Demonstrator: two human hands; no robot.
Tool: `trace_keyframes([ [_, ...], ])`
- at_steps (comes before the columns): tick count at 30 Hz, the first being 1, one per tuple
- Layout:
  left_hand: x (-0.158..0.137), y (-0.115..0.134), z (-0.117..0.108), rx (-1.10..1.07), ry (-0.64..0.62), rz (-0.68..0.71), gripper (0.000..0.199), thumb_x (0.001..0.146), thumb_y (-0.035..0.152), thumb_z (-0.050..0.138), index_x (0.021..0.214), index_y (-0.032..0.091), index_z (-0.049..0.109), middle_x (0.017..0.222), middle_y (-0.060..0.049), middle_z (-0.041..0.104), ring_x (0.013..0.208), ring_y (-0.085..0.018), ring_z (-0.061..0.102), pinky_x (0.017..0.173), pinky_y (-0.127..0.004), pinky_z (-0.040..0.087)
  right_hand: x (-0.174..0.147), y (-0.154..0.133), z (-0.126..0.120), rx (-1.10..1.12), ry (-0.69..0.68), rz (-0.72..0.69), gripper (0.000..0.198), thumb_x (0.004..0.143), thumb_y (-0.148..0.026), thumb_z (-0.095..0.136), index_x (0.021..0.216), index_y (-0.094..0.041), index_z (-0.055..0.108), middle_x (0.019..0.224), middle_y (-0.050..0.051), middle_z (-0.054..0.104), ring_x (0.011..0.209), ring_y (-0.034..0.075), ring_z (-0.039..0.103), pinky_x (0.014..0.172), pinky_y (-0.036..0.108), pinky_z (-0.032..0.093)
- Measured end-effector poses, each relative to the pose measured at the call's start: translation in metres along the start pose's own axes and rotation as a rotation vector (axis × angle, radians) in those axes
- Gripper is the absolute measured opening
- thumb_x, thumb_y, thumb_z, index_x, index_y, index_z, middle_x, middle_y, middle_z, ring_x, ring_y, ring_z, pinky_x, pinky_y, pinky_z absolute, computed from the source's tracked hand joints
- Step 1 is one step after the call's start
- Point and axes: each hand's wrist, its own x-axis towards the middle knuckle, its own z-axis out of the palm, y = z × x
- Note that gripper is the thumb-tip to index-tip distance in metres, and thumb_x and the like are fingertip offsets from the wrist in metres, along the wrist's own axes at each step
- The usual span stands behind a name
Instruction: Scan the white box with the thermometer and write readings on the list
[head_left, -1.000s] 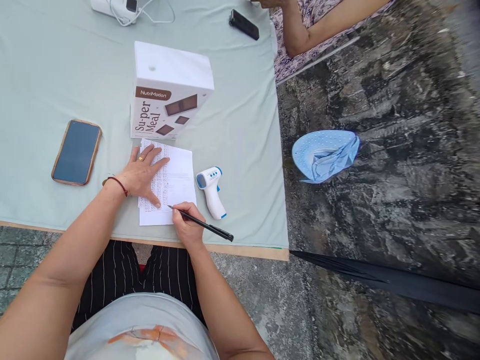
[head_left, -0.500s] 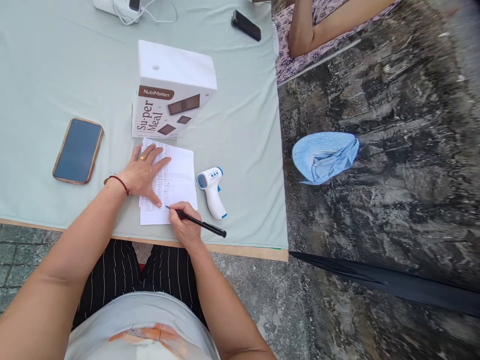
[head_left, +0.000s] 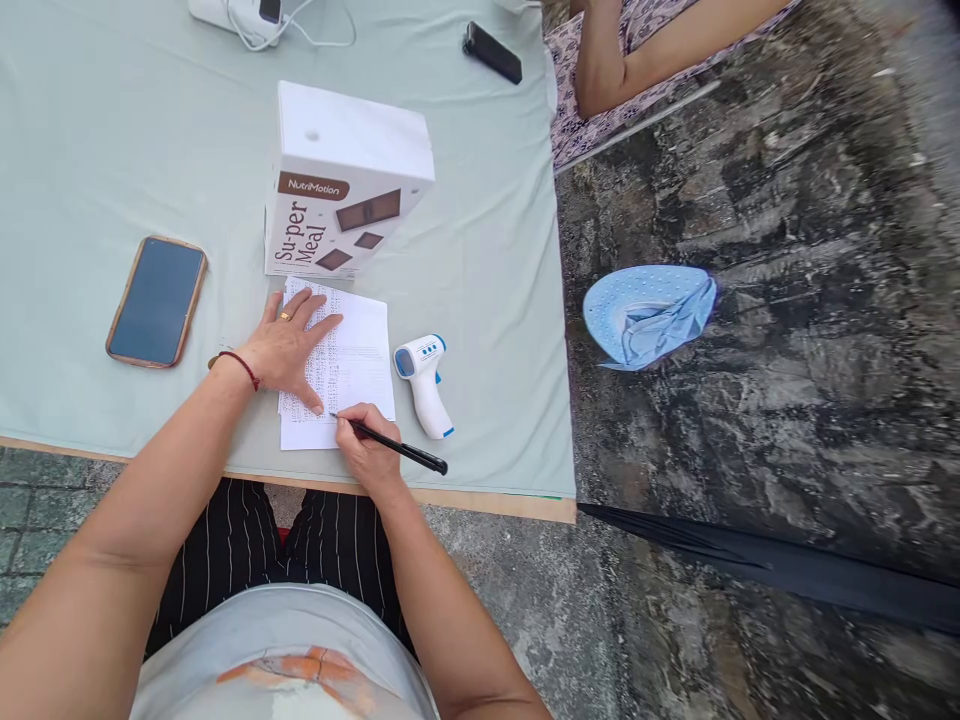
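Sheets of paper (head_left: 364, 350) covered partly in small handwriting lie near the table's front edge. My left hand (head_left: 289, 342) rests flat on them with its fingers spread, a ring on one finger and a red band at the wrist. In my right hand (head_left: 369, 450) is a black pen (head_left: 405, 449), its tip against the paper just right of my left thumb. Right of the paper lies a white and blue infrared thermometer (head_left: 424, 385). A white NutriMotion box (head_left: 352, 180) stands just beyond the sheets.
A smartphone (head_left: 156, 302) lies to the left on the pale green tablecloth (head_left: 495, 300). At the back are a white device (head_left: 232, 15) with a cable and a small black object (head_left: 493, 53). Another person's arm (head_left: 660, 55) shows top right. A blue hat (head_left: 649, 312) lies beyond the table's right edge.
The pen's back end has shifted slightly to the left with a small movement of my right hand. My left hand stays in place on the paper.
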Motion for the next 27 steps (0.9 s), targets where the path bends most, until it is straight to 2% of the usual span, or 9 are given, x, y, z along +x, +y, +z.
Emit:
trace_keyframes([
  [14,-0.0009,0.0068,-0.0074,0.022,-0.034,-0.033,0.132,0.047,0.076,0.076,0.155,0.019,0.025,0.165,-0.019,0.014,0.151,-0.045,0.005,0.119,-0.061,-0.007,0.0007,-0.0009,0.0018,0.007,0.067,-0.056,0.011,0.074,-0.027,0.05,0.068,-0.023,0.058,0.055,-0.005,0.055,0.05,0.012,0.05,0.053,0.026,0.041],
  [27,-0.001,0.0075,-0.0077,0.018,-0.038,-0.043,0.133,0.046,0.073,0.078,0.154,0.015,0.027,0.164,-0.021,0.014,0.151,-0.046,0.005,0.118,-0.063,-0.006,0.0003,0.0002,0.0005,-0.001,0.044,-0.051,0.01,0.073,-0.026,0.051,0.066,-0.023,0.057,0.054,-0.005,0.055,0.05,0.012,0.048,0.053,0.026,0.041],
])
